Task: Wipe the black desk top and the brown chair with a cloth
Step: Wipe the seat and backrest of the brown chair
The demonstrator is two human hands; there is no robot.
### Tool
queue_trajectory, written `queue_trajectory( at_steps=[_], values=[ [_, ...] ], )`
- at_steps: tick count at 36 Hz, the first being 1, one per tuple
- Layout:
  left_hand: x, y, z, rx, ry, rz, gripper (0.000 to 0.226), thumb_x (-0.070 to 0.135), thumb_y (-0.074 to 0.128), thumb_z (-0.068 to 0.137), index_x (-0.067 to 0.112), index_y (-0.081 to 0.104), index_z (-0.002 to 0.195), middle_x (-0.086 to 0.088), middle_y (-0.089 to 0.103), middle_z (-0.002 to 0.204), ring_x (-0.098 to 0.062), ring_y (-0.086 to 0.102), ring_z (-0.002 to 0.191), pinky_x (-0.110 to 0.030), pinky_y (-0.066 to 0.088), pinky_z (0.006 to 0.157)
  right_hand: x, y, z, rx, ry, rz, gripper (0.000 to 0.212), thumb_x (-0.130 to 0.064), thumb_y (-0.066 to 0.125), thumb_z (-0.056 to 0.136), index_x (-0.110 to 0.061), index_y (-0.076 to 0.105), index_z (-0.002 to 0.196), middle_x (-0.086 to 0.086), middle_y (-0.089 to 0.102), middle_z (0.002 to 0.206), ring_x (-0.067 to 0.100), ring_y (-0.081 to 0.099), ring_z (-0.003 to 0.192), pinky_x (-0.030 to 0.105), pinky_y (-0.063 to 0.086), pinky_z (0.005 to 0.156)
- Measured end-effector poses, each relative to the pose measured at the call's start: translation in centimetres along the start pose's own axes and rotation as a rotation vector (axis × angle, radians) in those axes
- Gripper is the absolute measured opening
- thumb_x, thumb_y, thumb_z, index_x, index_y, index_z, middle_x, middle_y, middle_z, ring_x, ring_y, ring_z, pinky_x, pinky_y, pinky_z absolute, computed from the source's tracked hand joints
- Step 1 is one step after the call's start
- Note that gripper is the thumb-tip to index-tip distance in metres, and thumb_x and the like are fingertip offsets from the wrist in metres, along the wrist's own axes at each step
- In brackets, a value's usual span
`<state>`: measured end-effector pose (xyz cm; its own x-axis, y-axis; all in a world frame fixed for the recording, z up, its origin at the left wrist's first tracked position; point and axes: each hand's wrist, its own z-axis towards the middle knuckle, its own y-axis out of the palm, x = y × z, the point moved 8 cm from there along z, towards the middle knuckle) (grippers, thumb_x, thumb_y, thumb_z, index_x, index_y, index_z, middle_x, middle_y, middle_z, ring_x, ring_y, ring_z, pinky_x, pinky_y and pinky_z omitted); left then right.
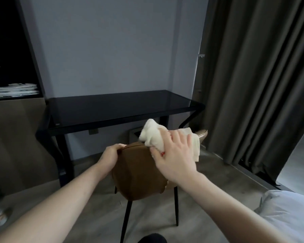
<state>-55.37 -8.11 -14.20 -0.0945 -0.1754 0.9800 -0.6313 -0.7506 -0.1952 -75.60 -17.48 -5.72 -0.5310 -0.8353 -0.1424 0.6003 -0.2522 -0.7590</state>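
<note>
The brown chair [137, 174] stands in front of me with its back turned to me, on thin black legs. My left hand [111, 155] grips the top left edge of the backrest. My right hand [174, 153] presses a crumpled white cloth [153, 134] against the top right of the backrest; part of the cloth hangs over the far side. The black glossy desk top [119, 106] lies beyond the chair against the grey wall, with nothing on it.
Dark curtains [256, 85] hang at the right. A dark shelf unit [16, 92] with stacked white items stands at the left. A white bed corner [288, 213] is at the lower right. A small bin [135, 134] sits under the desk.
</note>
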Motion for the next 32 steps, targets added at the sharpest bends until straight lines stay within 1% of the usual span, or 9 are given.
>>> queue_trajectory(
  at_steps=[4, 8, 17, 21, 23, 25, 27, 29, 32],
  values=[
    [-0.9, -1.2, -0.4, -0.046, -0.026, -0.133, 0.041, 0.013, 0.036, 0.104, 0.017, 0.075, 0.090, 0.006, 0.078, 0.079, -0.018, 0.067, 0.094, -0.027, 0.046, 0.073, -4.2, 1.7, -1.7, 0.033, -0.074, 0.024, 0.059, -0.048, 0.053, 0.089, -0.028, 0.044, 0.144, 0.002, 0.050, 0.134, 0.031, 0.042, 0.130, 0.056, 0.017, 0.119],
    [-1.0, -1.6, -0.5, -0.121, -0.082, -0.204, 0.043, 0.016, 0.031, 0.105, 0.011, 0.074, 0.100, -0.004, 0.076, 0.098, -0.021, 0.065, 0.102, -0.027, 0.046, 0.075, -4.6, 3.9, -3.7, 0.132, -0.082, 0.170, 0.068, -0.025, 0.057, 0.085, -0.030, 0.042, 0.152, 0.001, 0.037, 0.156, 0.033, 0.023, 0.150, 0.061, 0.007, 0.123],
    [1.2, -0.7, 0.0, -0.290, -0.014, -0.062, 0.050, 0.027, 0.028, 0.108, 0.010, 0.074, 0.115, -0.007, 0.076, 0.110, -0.011, 0.070, 0.096, -0.022, 0.050, 0.076, -4.5, 8.9, -7.3, 0.350, 0.196, 0.566, 0.091, 0.013, 0.066, 0.077, -0.022, 0.035, 0.154, 0.003, 0.015, 0.167, 0.031, 0.004, 0.156, 0.061, 0.021, 0.120],
    [3.7, 1.4, 0.8, -0.342, 0.116, 0.119, 0.053, 0.037, 0.028, 0.109, 0.019, 0.078, 0.113, -0.001, 0.076, 0.113, -0.020, 0.066, 0.112, -0.035, 0.045, 0.102, -4.0, 13.5, -10.0, 0.270, 0.510, 0.760, 0.084, 0.001, 0.062, 0.092, -0.030, 0.019, 0.157, -0.009, 0.003, 0.168, 0.008, 0.009, 0.153, 0.019, 0.032, 0.108],
    [5.1, 3.2, 0.8, -0.394, 0.158, 0.254, 0.054, 0.049, 0.030, 0.105, 0.027, 0.080, 0.110, 0.005, 0.075, 0.114, -0.016, 0.064, 0.113, -0.039, 0.039, 0.110, -3.9, 15.9, -11.5, 0.215, 0.699, 0.864, 0.079, -0.004, 0.057, 0.097, -0.029, 0.014, 0.158, -0.017, 0.001, 0.165, -0.024, 0.005, 0.138, 0.025, 0.034, 0.104],
    [6.0, 5.1, 0.8, -0.437, 0.172, 0.395, 0.057, 0.065, 0.032, 0.095, 0.033, 0.080, 0.102, 0.009, 0.072, 0.120, -0.014, 0.061, 0.117, -0.042, 0.035, 0.113, -3.4, 18.6, -12.9, 0.175, 0.866, 0.942, 0.075, -0.005, 0.054, 0.100, -0.024, 0.013, 0.160, -0.016, 0.004, 0.165, -0.036, 0.001, 0.127, 0.025, 0.027, 0.101],
    [6.2, 6.5, 1.2, -0.417, 0.198, 0.547, 0.059, 0.072, 0.034, 0.092, 0.029, 0.075, 0.085, 0.005, 0.072, 0.116, -0.018, 0.060, 0.115, -0.043, 0.038, 0.109, -2.7, 21.4, -13.8, 0.195, 0.978, 1.001, 0.071, -0.005, 0.055, 0.099, -0.021, 0.021, 0.159, -0.005, 0.021, 0.164, -0.008, 0.017, 0.145, 0.025, 0.027, 0.102],
    [6.4, 7.2, 1.9, -0.343, 0.255, 0.632, 0.065, 0.071, 0.037, 0.094, 0.018, 0.054, 0.060, 0.004, 0.068, 0.077, -0.020, 0.065, 0.089, -0.041, 0.047, 0.093, -1.9, 24.2, -14.7, 0.202, 1.100, 1.066, 0.056, -0.008, 0.057, 0.098, -0.020, 0.036, 0.148, 0.003, 0.042, 0.147, 0.019, 0.041, 0.138, 0.030, 0.034, 0.104],
    [6.3, 7.1, 2.6, -0.253, 0.323, 0.631, 0.071, 0.066, 0.042, 0.095, 0.016, 0.028, 0.047, 0.007, 0.036, 0.044, -0.016, 0.047, 0.053, -0.035, 0.041, 0.065, -0.8, 28.5, -16.2, 0.102, 1.376, 1.167, 0.047, -0.020, 0.057, 0.101, -0.021, 0.037, 0.143, -0.001, 0.049, 0.129, 0.021, 0.051, 0.121, 0.038, 0.037, 0.110]
  ],
)
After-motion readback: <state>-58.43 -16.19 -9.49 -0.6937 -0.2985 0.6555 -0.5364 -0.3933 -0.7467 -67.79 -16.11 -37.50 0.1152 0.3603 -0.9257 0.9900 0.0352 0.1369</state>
